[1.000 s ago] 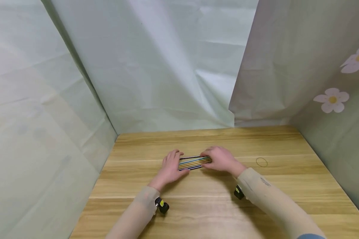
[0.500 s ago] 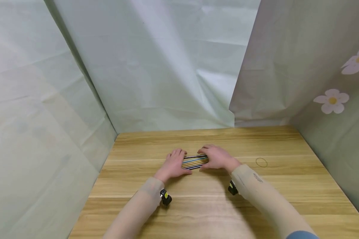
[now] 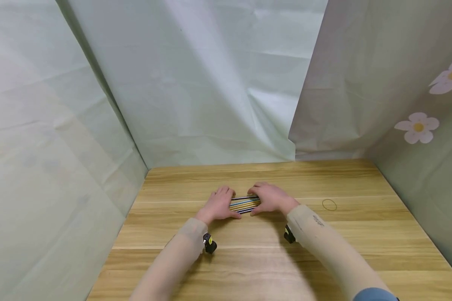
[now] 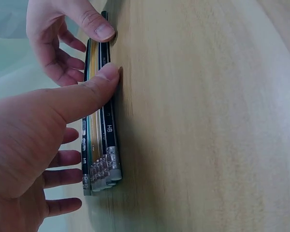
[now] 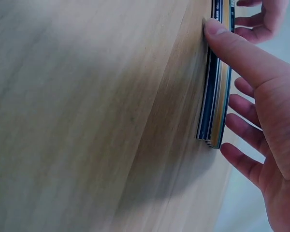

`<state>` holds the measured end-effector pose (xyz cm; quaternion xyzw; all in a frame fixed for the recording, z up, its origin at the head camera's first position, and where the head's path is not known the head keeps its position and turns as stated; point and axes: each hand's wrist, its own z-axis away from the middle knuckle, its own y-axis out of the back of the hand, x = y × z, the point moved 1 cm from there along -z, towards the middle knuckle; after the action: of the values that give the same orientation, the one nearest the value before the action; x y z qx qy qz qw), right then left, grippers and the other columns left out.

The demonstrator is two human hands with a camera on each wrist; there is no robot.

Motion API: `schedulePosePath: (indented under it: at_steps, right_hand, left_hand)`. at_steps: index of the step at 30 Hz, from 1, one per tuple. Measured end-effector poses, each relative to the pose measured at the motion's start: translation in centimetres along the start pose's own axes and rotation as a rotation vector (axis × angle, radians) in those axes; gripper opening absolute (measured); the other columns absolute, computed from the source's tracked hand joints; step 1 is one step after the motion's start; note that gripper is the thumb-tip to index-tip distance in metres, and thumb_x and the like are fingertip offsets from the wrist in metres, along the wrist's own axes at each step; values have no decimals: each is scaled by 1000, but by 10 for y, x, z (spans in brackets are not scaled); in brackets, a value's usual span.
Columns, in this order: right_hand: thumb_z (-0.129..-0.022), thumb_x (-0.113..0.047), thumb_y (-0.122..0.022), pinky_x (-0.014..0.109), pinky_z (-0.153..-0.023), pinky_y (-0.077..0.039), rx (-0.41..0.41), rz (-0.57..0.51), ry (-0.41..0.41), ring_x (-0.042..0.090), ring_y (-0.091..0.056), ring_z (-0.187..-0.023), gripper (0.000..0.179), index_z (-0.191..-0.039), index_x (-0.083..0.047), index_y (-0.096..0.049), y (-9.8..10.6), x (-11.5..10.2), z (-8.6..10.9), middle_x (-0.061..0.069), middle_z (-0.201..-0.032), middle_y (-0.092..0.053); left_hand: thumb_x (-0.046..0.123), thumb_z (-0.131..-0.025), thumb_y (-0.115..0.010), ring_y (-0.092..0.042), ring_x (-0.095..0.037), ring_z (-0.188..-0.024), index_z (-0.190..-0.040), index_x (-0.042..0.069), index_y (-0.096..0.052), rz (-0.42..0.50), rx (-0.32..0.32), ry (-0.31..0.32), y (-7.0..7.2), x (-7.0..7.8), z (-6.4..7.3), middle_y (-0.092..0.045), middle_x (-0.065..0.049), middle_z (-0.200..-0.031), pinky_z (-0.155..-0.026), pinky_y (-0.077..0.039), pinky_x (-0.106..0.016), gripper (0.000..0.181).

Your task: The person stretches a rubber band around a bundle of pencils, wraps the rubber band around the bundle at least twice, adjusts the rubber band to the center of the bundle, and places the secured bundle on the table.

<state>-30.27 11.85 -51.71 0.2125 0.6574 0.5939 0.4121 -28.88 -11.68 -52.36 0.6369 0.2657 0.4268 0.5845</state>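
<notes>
A bundle of pencils (image 3: 245, 204) lies side by side on the wooden table, black ones along the outside with yellow and blue ones between. My left hand (image 3: 217, 205) grips its left part, thumb on the near side and fingers along the far side. On the right part, my right hand (image 3: 271, 198) holds the bundle the same way. Metal ferrules and erasers (image 4: 106, 169) show at the left end in the left wrist view; one black pencil is marked HB. In the right wrist view the pencils' other ends (image 5: 210, 137) sit slightly uneven beside my fingers.
A thin rubber band (image 3: 323, 203) lies on the table (image 3: 256, 267) to the right of my right hand. Pale cloth walls (image 3: 218, 104) stand at the back and both sides, and flowers are printed on the right one.
My hands have drawn closer together along the pencils, the left shifting right and the right shifting left. The rubber band has stayed in place.
</notes>
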Motion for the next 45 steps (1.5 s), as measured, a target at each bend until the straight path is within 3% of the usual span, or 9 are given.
schedulePosePath:
  at_steps: [15,21,33,39,45]
  right_hand:
    - [-81,-54,-92,40,-98,-52,0,-3,41,19,-62,-108,61,-124,-14,-74,-3,-3,-4,-2,-116,-66]
    - [-81,-53,-92,41,-98,-52,7,-14,29,20,-61,-109,60,-123,-14,-74,-6,-5,-5,0,-117,-67]
    - [-80,-54,-92,40,-98,-52,5,0,5,18,-62,-107,60,-120,-14,-72,-6,-4,-5,-3,-114,-65]
    - [-81,-51,-92,40,-90,-54,10,17,43,15,-61,-96,50,-110,-16,-72,-7,-3,-5,-5,-104,-64]
    - [-84,-46,-91,41,-84,-54,5,-2,63,14,-59,-88,40,-103,-17,-71,-9,-4,-1,-6,-96,-61]
  left_hand:
    - [57,-76,-94,-52,-28,-115,-124,6,-65,27,16,-10,-1,3,0,-57,-8,-123,-98,-48,-50,76]
    - [54,-75,-96,-53,-28,-116,-125,6,-65,57,23,14,-5,1,-1,-59,-8,-123,-100,-47,-49,76]
    - [47,-76,-98,-51,-25,-102,-113,8,-66,73,12,33,-1,10,-1,-59,-3,-106,-91,-48,-45,63]
    - [44,-76,-98,-56,-27,-100,-109,7,-68,59,17,3,-4,10,-2,-64,-3,-102,-89,-50,-46,58]
    - [37,-77,-98,-59,-21,-85,-92,12,-69,86,18,-32,-6,11,-4,-64,3,-85,-83,-50,-42,41]
